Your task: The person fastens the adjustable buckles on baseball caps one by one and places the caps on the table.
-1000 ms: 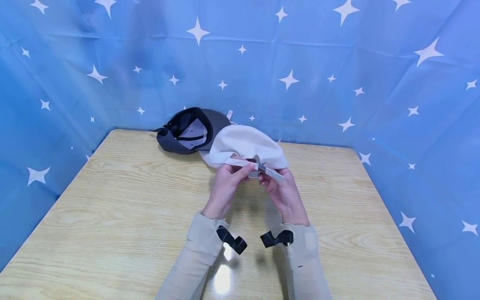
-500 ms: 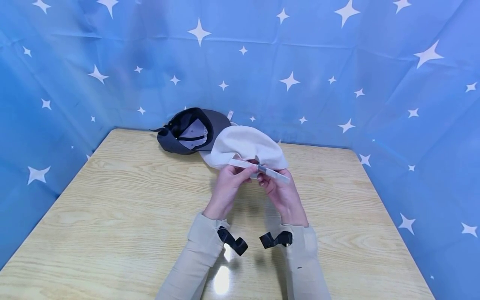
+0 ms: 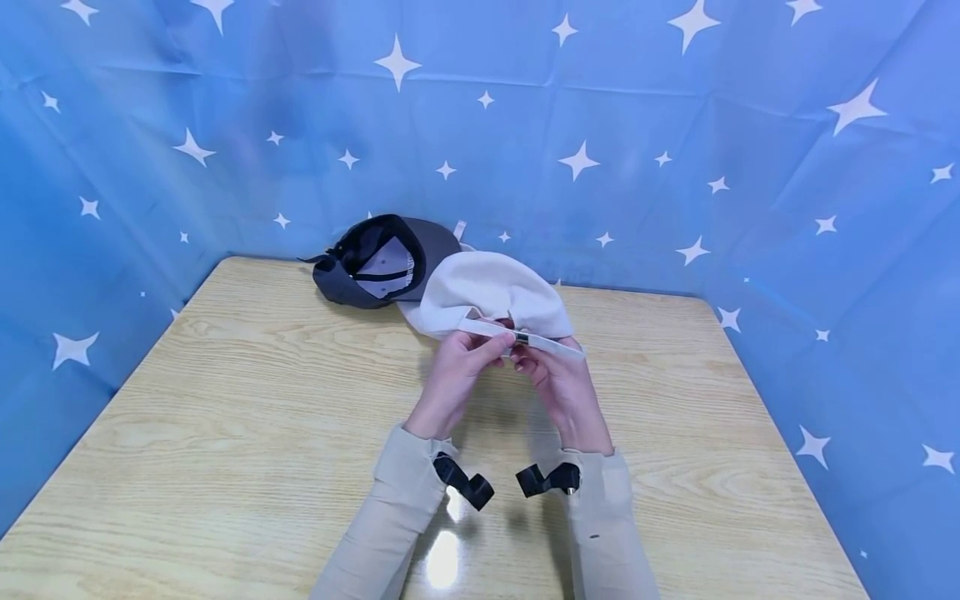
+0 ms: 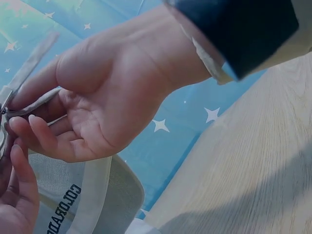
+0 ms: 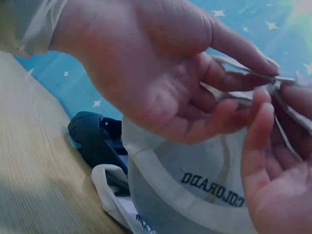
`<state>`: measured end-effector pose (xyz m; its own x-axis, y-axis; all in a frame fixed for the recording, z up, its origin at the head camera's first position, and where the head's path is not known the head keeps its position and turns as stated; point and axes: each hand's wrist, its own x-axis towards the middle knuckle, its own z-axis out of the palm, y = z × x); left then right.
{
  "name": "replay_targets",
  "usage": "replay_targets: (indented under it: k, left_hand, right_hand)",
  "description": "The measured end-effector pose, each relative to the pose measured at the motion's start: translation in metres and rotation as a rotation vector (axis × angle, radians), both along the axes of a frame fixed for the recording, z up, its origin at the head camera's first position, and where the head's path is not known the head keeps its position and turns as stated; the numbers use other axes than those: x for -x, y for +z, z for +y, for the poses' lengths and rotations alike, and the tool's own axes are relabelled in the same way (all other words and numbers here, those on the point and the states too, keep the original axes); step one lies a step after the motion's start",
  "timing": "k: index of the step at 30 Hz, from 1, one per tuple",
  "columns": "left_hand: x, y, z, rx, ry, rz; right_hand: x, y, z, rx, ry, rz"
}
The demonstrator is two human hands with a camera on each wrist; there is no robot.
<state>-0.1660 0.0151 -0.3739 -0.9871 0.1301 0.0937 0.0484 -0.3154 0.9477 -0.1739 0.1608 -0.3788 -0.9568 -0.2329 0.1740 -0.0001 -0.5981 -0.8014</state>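
A white baseball cap [image 3: 487,287] is held with its back toward me over the table's far middle. "COLORADO" reads reversed inside its crown in both wrist views. Across its back runs a thin strap [image 3: 555,346] with a small metal buckle [image 3: 522,338]. My left hand [image 3: 450,379] pinches the strap beside the buckle, between thumb and fingers. On the buckle's other side, my right hand [image 3: 566,387] grips the strap, thumb along it in the right wrist view [image 5: 239,48]. The fingertips of both hands meet near the buckle, which they partly hide.
A dark grey cap [image 3: 438,250] lies on its side at the back left, opening toward me. Beside it is a white fabric piece [image 5: 105,183] with dark lettering. Blue star-printed cloth [image 3: 480,125] stands behind the wooden table [image 3: 262,442]. Black mounts [image 3: 465,482] sit on both wrists.
The strap's free end has shifted a little further right past my right hand, and the buckle has turned more level. Both hands keep nearly the same place; the dark cap stays still.
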Motion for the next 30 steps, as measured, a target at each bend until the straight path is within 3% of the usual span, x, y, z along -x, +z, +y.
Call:
replay_targets:
  k: [8,16,19,30]
  left_hand:
    - [0.000,0.004,-0.003,0.021,0.025,-0.002]
    - [-0.012,0.020,0.000,0.038,0.052,0.008]
    - [-0.012,0.021,0.000,0.046,0.057,0.009]
    - [0.003,-0.002,-0.005,0.045,0.020,0.008]
  right_hand:
    - [-0.002,0.002,0.005,-0.133,0.097,0.061]
    - [-0.002,0.003,0.001,-0.134,-0.018,0.034]
    - [-0.002,0.003,0.000,-0.147,-0.059,0.026]
    - [-0.001,0.002,-0.003,-0.166,-0.106,0.021]
